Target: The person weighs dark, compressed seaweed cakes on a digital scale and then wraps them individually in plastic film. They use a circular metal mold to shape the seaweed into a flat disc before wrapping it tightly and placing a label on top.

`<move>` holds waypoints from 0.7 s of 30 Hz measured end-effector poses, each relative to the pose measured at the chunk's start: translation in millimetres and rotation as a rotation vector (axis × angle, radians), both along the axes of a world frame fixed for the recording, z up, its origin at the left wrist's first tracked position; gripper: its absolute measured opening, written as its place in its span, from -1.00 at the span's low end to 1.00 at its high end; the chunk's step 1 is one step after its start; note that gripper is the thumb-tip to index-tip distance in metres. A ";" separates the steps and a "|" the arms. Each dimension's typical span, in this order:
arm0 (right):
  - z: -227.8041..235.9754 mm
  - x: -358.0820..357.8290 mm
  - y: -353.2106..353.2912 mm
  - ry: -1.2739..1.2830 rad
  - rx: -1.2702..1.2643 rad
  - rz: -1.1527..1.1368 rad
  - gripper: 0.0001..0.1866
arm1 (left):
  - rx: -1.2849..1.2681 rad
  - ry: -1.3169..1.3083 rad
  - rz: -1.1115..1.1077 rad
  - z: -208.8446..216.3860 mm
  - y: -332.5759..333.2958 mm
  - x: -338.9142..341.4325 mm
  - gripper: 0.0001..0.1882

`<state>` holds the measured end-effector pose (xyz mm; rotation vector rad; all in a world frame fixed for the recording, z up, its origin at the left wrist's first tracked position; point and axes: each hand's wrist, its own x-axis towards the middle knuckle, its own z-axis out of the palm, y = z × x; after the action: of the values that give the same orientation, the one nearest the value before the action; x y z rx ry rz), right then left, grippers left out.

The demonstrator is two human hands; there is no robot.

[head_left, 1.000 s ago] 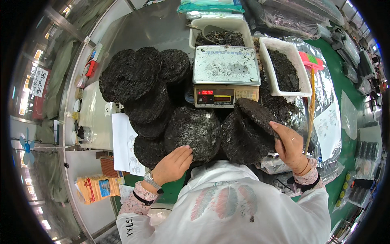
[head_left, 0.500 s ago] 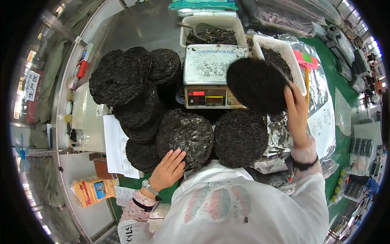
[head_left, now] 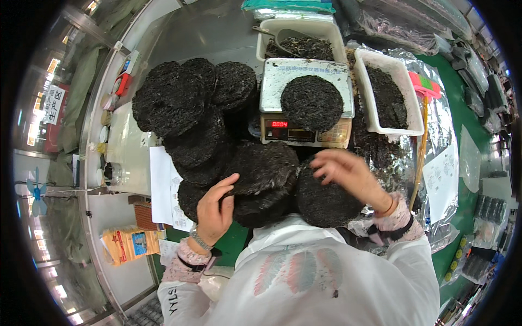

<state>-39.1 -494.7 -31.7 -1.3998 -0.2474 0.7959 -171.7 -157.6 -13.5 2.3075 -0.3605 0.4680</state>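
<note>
A dark, round sheet of what looks like dried seaweed (head_left: 312,103) lies on the scale (head_left: 272,89), overlapping its front panel. In the middle pile, the near edge of the top seaweed sheet (head_left: 263,168) is raised off those below. My left hand (head_left: 216,209) is at that sheet's left edge, its fingertips against it; part of the grip is hidden. My right hand (head_left: 348,176), slightly blurred, hovers over the right-hand pile (head_left: 329,201) with loosely curled fingers apart and nothing in them.
Several more seaweed piles (head_left: 168,100) stand at the left. Behind the scale is a white tub (head_left: 262,49) with dark flakes and a scoop (head_left: 283,41). Another white tub (head_left: 413,127) sits right of it. A thin stick (head_left: 421,157) and paper sheets (head_left: 440,176) lie farther right.
The seaweed sheet in my right hand now rests on the scale, released. That hand has come back toward me and left. The middle pile's top sheet has been raised at its near edge.
</note>
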 end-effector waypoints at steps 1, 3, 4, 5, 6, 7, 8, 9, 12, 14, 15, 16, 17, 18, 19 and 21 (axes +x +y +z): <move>-12.2 -24.7 14.8 0.072 0.147 0.058 -0.39 | 0.011 -0.007 0.004 0.8 -6.1 3.2 -0.77; -16.9 -41.3 48.6 0.228 0.417 0.152 -0.21 | 0.109 -0.038 -0.029 3.8 -20.1 10.5 -0.74; -5.8 -41.4 64.0 0.311 0.539 0.185 -0.13 | 0.163 -0.045 -0.044 0.3 -27.5 12.5 -0.71; 8.7 -41.3 74.6 0.451 0.529 -0.007 -0.15 | 0.182 -0.054 -0.047 -4.3 -31.8 12.7 -0.69; 5.6 -40.1 75.2 0.426 0.496 -0.044 -0.16 | 0.211 -0.063 -0.051 -6.6 -33.0 13.2 -0.68; -1.1 -38.9 76.5 0.402 0.462 -0.081 -0.17 | 0.207 -0.082 -0.052 -9.4 -32.7 12.2 -0.68; -6.5 -38.1 78.3 0.378 0.427 -0.117 -0.18 | 0.202 -0.100 -0.052 -12.2 -31.8 10.3 -0.69; -11.0 -42.3 77.0 0.367 0.414 -0.139 -0.23 | 0.189 -0.116 -0.056 -16.0 -32.9 9.6 -0.69; -22.9 -49.8 73.2 0.234 0.277 -0.113 -0.20 | 0.084 -0.017 0.109 -3.8 -24.2 13.1 -0.72; -14.3 -49.0 67.3 0.233 0.238 -0.079 -0.26 | 0.021 0.022 0.321 12.3 -18.4 18.7 -0.75; -10.9 -48.8 61.5 0.233 0.223 -0.063 -0.27 | -0.013 -0.005 0.458 9.6 -7.9 21.1 -0.75; -9.9 -47.3 54.3 0.236 0.212 -0.046 -0.28 | -0.043 -0.031 0.597 9.0 4.3 25.1 -0.74; -14.4 -47.5 41.5 0.168 0.142 0.008 -0.39 | -0.138 -0.074 0.665 13.2 15.0 34.0 -0.73; -15.5 -47.9 31.5 0.164 0.087 0.025 -0.43 | -0.240 -0.116 0.733 17.1 27.0 42.0 -0.72; -17.9 -48.9 21.3 0.157 0.033 0.031 -0.46 | -0.335 -0.071 0.733 23.2 41.7 48.2 -0.68; -20.9 -51.0 6.9 0.125 -0.047 0.069 -0.57 | -0.617 -0.057 0.625 37.2 50.6 61.8 -0.68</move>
<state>-90.1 -487.8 -52.6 -1.3858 -0.1819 0.9477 -109.9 -107.0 23.7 1.7572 0.4493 0.8159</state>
